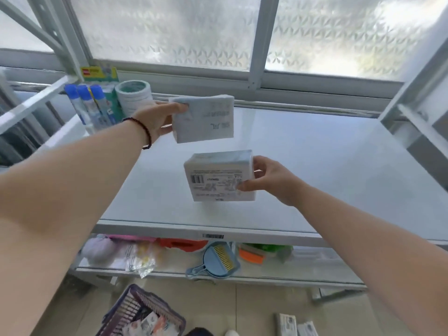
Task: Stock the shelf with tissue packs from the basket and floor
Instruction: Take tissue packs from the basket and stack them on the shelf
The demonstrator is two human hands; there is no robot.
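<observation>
At 9 o'clock a white metal upright and diagonal brace [52,32] frame the shelf's left end. Just inside it, at 10 o'clock, stand 3 blue-capped tubes [91,106], a green pack [112,98] behind them and a roll of tape [134,98] beside them. The left hand [158,120], with a dark bead bracelet [143,132] on its wrist, is closed on the left edge of 1 tissue pack [204,118], thumb on top and fingers beneath, holding it above the shelf top [327,170] toward 12 o'clock. That surface is pale, glossy and bare across its middle and right, with a barcode label [212,236] on its front lip. Just below the centre, the right hand [271,179] grips the right end of a second tissue pack [219,177], printed face and barcode toward the camera; whether it touches the shelf cannot be told. Behind, from 11 to 1 o'clock, runs a frosted patterned window [169,27] in a white frame. The lower shelf [303,270] at 6 o'clock carries a blue dustpan with a yellow brush [218,261], an orange brush [251,255] and bagged goods. On the tiled floor [254,309], a dark basket [143,311] sits at 7 o'clock with packets inside, and more tissue packs [294,324] lie at 5 o'clock.
</observation>
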